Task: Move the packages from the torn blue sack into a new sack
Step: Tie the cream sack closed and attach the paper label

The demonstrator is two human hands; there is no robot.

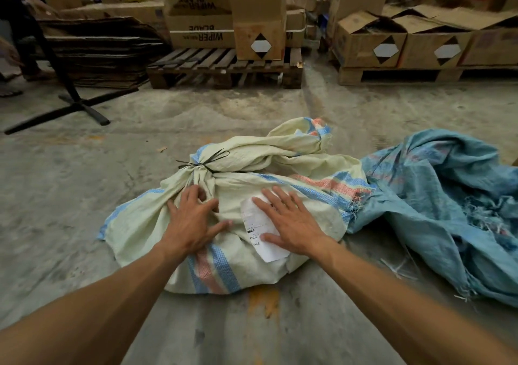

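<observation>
Tied sack lies on the floor, centre of frame. Tie closes its neck at upper left of the sack. Paper label lies on top of the sack, right of its middle. Left hand rests flat on the sack, left of the label, just below the tie. Right hand lies flat over the label. Torn sack lies on the floor at right of frame, touching the tied sack's right edge. Behind, top centre: pallet carrying cartons. Top right: second pallet with open cartons. Upper left: stand before flattened cardboard.
</observation>
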